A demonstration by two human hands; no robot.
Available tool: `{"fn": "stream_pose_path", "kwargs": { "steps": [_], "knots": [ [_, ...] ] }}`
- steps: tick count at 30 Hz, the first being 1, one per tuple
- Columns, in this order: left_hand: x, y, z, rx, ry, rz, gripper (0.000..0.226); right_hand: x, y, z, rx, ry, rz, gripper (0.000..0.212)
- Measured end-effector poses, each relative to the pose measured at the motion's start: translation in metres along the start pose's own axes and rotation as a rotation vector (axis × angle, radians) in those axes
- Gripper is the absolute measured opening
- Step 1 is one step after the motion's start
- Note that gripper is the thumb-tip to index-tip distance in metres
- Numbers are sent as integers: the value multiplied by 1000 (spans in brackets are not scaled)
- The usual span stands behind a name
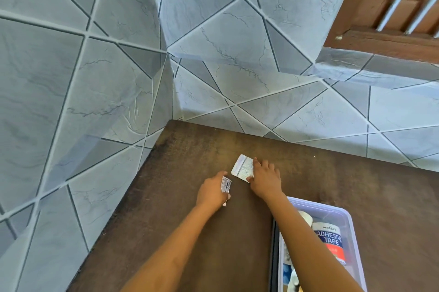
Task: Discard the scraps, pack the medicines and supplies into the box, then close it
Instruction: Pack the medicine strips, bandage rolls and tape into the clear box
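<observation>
Head view looks down on a dark brown table (190, 196) set into a corner of grey-blue tiled walls (71, 78), with a wooden window frame (380, 37) at two o'clock.

Both bare forearms reach forward from the lower edge. The left hand (212, 193) sits near the middle of the table, curled around a small printed white packet (226, 186); the packet stands on edge against the palm, its top poking out at one o'clock of the knuckles and a lower corner showing under the fingers at five o'clock. The grip is narrow, fingers folded over the packet.

The right hand (264, 177) lies just beside the left one, at two o'clock from it. Its fingers are spread a little and pressed flat on the near edge of a white strip of pills (242, 168), which lies flat on the table. The strip sticks out from under the hand toward ten o'clock, so most of it is uncovered. Whether the thumb is under the strip cannot be told.

A clear plastic box (342, 213) with a pale lilac rim stands at five o'clock of the right hand, partly crossed by the right forearm. Inside it a roll of adhesive tape (329, 244) with a blue and red label leans against the far wall, next to a pale roll (306, 219); other contents lower down are blurred.
</observation>
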State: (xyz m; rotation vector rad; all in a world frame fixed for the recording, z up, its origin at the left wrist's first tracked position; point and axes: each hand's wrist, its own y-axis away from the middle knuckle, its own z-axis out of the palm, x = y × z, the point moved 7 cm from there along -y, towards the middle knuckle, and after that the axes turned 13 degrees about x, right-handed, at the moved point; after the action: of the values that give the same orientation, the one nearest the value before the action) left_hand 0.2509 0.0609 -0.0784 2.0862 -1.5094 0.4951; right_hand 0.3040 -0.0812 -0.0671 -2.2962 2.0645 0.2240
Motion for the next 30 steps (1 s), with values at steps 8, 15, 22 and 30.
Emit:
{"fn": "stream_pose_path", "kwargs": {
  "steps": [8,15,22,30],
  "knots": [
    [5,18,-33,211,241,-33,46,6,16,-55,209,-435,117,22],
    [46,80,-55,274,438,34,42,76,106,-113,355,-849,321,15],
    [102,148,-17,153,358,151,30,137,216,-92,323,-882,454,14],
    [131,178,27,36,9,302,27,141,255,-72,288,-382,266,35]
  ]
}}
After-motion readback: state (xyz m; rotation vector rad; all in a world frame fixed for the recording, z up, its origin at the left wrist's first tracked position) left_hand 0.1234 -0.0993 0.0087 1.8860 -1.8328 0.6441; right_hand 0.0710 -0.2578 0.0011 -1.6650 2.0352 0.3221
